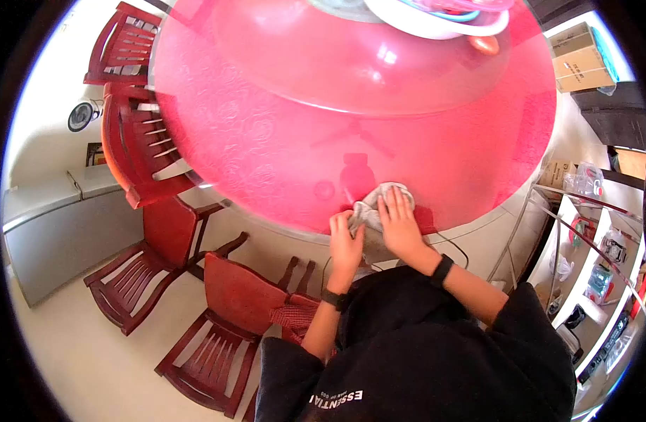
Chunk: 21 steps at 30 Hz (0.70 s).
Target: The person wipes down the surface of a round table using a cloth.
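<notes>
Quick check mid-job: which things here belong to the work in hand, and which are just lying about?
In use, it seems:
pale cloth
left hand and right hand, both on it
pink table under it

Apparently just about:
white basin
cardboard boxes
wooden chairs

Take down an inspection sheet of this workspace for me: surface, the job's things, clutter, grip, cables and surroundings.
Surface: round table with a pink-red cover, a see-through turntable on top.
Job's things: pale, crumpled cloth near the table's front edge.
Clutter: white basin at the far side, partly out of frame; a small orange-brown item beside it, too unclear to name.
Grip: right hand spread flat over the cloth; left hand at its left edge, unclear whether gripping.
Cables: thin dark cord-like line by the table's front edge, right of the hands; its ends can't be traced.
Surroundings: red wooden chairs on the left, loaded shelf unit on the right.
</notes>
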Tool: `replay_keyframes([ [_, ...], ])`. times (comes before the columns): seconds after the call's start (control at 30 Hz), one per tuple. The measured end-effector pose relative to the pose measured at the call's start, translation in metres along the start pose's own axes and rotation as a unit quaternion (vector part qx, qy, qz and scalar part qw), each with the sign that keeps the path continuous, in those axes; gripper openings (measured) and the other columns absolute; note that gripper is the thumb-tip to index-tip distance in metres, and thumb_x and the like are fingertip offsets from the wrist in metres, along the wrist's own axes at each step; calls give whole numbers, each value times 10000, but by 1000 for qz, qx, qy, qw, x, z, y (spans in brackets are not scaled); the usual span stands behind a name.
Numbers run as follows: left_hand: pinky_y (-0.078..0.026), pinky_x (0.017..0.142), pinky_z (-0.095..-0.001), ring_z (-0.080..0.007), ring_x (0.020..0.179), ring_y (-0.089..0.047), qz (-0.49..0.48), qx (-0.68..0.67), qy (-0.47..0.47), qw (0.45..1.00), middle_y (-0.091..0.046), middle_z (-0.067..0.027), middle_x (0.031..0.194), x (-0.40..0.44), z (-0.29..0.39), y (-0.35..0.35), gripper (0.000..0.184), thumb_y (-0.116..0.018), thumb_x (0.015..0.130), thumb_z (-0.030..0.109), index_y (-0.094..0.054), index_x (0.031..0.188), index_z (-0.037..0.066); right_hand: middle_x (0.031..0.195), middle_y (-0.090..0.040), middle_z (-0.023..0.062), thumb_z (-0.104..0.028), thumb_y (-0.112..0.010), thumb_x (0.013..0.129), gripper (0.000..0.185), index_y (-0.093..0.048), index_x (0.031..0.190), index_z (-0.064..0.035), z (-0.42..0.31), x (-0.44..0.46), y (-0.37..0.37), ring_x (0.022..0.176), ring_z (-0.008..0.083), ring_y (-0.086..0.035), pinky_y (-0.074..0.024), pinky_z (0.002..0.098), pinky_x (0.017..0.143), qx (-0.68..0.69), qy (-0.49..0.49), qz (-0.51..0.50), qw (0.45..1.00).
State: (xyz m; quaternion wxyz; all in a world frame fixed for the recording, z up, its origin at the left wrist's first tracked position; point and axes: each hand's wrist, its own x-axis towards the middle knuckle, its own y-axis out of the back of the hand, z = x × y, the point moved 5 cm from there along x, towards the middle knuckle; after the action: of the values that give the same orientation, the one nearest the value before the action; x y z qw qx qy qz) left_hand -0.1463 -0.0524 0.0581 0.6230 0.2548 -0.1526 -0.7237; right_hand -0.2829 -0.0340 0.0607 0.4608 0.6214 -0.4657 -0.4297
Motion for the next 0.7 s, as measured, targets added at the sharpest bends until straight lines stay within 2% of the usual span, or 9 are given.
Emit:
replay_keyframes([
  [0.13, -411, 843, -397, -348, 980, -484, 171, 69, 13, 983, -483, -188, 1023, 0, -51, 88, 311, -611, 793, 0, -497, 1081, -17, 1365, -329, 300, -137, -464, 785, 555, -387, 1287, 86, -103, 67, -19, 1326, 408, -258, -186, 509, 1095, 78, 65, 20, 995],
  [0.2, -411, 845, -418, -340, 1006, -485, 243, 89, 64, 964, -464, -174, 1027, 3, -81, 129, 326, -611, 784, -14, -491, 1087, -20, 1376, -331, 282, -169, -476, 786, 550, -413, 1273, 79, -156, 100, -33, 1330, 396, -259, -180, 492, 1104, 136, 104, 34, 985],
  [0.23, -407, 886, -442, -353, 1028, -483, 265, 131, 65, 953, -444, -181, 1083, 4, -88, 148, 357, -601, 783, -25, -480, 1119, -22, 1381, -332, 270, -186, -484, 785, 548, -428, 1264, 76, -180, 116, -40, 1332, 387, -261, -178, 483, 1107, 162, 122, 38, 978],
  [0.3, -387, 942, -465, -377, 1100, -444, 309, 102, 93, 941, -389, -203, 1184, 7, -111, 179, 417, -580, 788, -37, -445, 1182, -12, 1415, -315, 227, -223, -524, 762, 569, -462, 1251, 60, -220, 140, -43, 1343, 345, -262, -176, 458, 1119, 195, 125, 58, 971],
  [0.37, -365, 979, -471, -391, 1167, -385, 302, 121, 72, 943, -316, -222, 1277, 12, -105, 195, 480, -561, 783, -64, -408, 1234, -4, 1410, -325, 225, -245, -534, 756, 584, -464, 1253, 53, -241, 154, -45, 1344, 333, -259, -167, 447, 1124, 179, 104, 68, 976],
  [0.4, -326, 1015, -480, -405, 1256, -296, 263, 118, 58, 956, -242, -239, 1360, 13, -109, 194, 501, -539, 821, -29, -363, 1289, 5, 1409, -333, 212, -239, -537, 754, 583, -460, 1255, 48, -243, 156, -47, 1351, 316, -249, -156, 442, 1127, 135, 100, 86, 982],
  [0.53, -253, 1057, -506, -431, 1324, -191, 206, 114, 5, 972, -87, -256, 1453, 6, -96, 157, 519, -488, 895, 68, -291, 1372, 17, 1403, -354, 183, -204, -574, 740, 593, -447, 1273, 23, -206, 140, -35, 1340, 279, -279, -191, 453, 1102, 218, 91, 65, 970],
  [0.63, -162, 1082, -523, -412, 1341, -173, 171, 274, -54, 945, -199, -268, 1426, 15, -72, 121, 474, -449, 916, 102, -334, 1370, 35, 1415, -361, 122, -256, -565, 801, 571, -433, 1316, -48, -163, 130, -21, 1336, 247, -286, -172, 472, 1102, 198, 76, 57, 976],
  [0.7, -69, 1090, -541, -381, 1357, -177, 100, 288, -9, 952, -218, -221, 1452, 14, -63, 88, 465, -428, 917, 143, -363, 1373, 78, 1422, -356, 109, -282, -543, 825, 556, -429, 1332, -84, -130, 117, -18, 1344, 234, -273, -151, 470, 1109, 167, 33, 40, 985],
])
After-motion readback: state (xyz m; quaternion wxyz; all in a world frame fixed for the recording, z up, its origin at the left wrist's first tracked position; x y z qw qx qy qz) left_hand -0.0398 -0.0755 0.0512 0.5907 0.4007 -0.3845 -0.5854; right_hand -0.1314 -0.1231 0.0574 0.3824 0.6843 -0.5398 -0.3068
